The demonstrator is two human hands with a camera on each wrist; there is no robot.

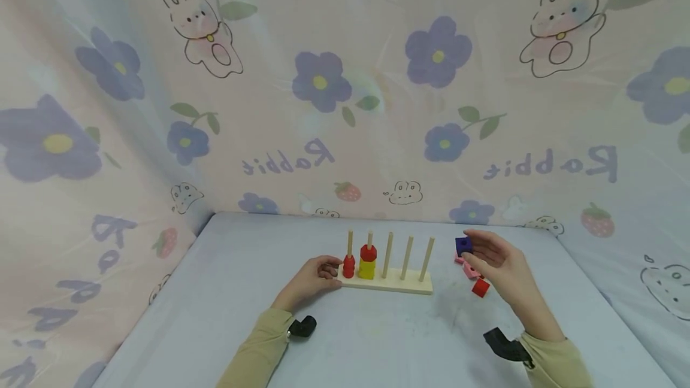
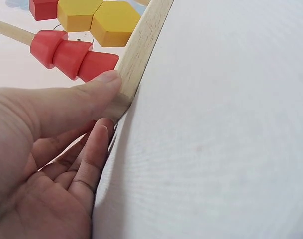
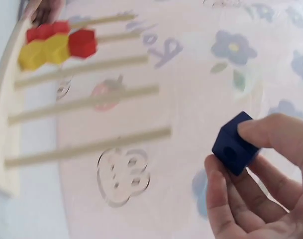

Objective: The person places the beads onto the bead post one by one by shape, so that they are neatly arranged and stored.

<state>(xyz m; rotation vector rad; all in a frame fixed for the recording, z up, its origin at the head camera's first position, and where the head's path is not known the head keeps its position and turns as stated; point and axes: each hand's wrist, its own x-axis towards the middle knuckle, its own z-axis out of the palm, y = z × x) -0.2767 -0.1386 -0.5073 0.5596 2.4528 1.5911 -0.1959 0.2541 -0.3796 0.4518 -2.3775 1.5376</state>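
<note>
A wooden peg board (image 1: 385, 283) with several upright pegs stands on the table. My left hand (image 1: 318, 277) pinches the left end of its base, thumb on top and fingers at the end. Three red cone-like beads (image 2: 74, 56) are stacked on the leftmost peg. Its neighbour carries two yellow hexagonal beads (image 2: 99, 22) with a red bead (image 3: 82, 43) above them. Right of the board, my right hand (image 1: 496, 259) holds a dark blue block (image 3: 236, 143) between thumb and fingers, off the table. A round hole shows in one face of the block.
Under and beside the right hand lie a red cube (image 1: 481, 287) and pink blocks (image 1: 472, 270), partly hidden by it. A patterned curtain (image 1: 372, 136) encloses the back and sides of the white table (image 1: 377, 340).
</note>
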